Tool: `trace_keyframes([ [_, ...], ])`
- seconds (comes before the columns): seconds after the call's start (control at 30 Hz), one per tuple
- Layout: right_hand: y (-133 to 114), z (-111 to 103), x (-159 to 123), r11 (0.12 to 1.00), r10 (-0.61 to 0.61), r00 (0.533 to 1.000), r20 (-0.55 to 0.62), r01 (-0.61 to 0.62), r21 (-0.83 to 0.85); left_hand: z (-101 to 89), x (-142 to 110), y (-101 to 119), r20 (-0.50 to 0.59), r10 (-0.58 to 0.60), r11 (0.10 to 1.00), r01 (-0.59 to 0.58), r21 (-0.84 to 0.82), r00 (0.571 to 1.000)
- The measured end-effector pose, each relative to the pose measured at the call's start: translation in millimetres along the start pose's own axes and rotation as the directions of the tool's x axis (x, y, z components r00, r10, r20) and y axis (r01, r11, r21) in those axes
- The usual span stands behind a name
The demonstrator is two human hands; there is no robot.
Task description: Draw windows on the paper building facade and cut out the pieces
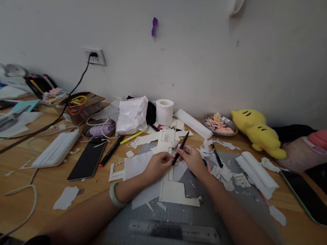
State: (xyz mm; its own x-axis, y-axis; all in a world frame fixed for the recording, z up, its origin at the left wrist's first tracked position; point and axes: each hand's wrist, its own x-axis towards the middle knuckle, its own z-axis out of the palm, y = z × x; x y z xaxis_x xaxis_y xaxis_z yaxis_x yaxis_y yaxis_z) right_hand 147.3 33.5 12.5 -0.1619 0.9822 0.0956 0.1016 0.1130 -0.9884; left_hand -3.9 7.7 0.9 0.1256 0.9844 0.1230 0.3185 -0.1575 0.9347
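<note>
A slim black pen (185,138) stands tilted above a cut cream card (175,193) marked with dark lines. My right hand (193,160) grips the pen between thumb and fingers. At its lower end, the fingers of my left hand (160,165) are pinched together against it. Under both hands lies the card, resting on white paper and a grey cutting mat (193,216). A metal ruler (174,231) lies along the near part of the mat. Right of my right hand are another black pen (216,155) and paper scraps (227,177); a dark-handled tool there is partly hidden.
To the left lie a black phone (87,160), a white power strip (56,148) and a marker (111,151). Along the wall stand a white packet (132,114), a toilet roll (164,112), a metal dish (234,128) and a yellow plush toy (256,131). Another phone (309,198) is far right.
</note>
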Motion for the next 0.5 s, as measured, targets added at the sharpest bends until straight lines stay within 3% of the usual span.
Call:
trace_keyframes([
  [0.27,-3.1,-2.2,1.0,0.997,0.022,0.999,0.045,-0.025,0.068,-0.5,3.2,-2.4,-0.005,0.027,0.999,-0.027,-0.026,1.0],
  [0.37,0.3,-0.1,1.2,0.995,0.026,0.999,0.047,-0.03,0.09,-14.7,16.9,-5.5,-0.124,0.045,0.999,-0.044,0.011,0.991],
  [0.5,5.9,3.1,1.8,0.994,0.029,0.999,0.041,-0.033,0.109,-58.8,43.6,-11.5,-0.359,0.078,0.989,-0.027,0.145,0.93],
])
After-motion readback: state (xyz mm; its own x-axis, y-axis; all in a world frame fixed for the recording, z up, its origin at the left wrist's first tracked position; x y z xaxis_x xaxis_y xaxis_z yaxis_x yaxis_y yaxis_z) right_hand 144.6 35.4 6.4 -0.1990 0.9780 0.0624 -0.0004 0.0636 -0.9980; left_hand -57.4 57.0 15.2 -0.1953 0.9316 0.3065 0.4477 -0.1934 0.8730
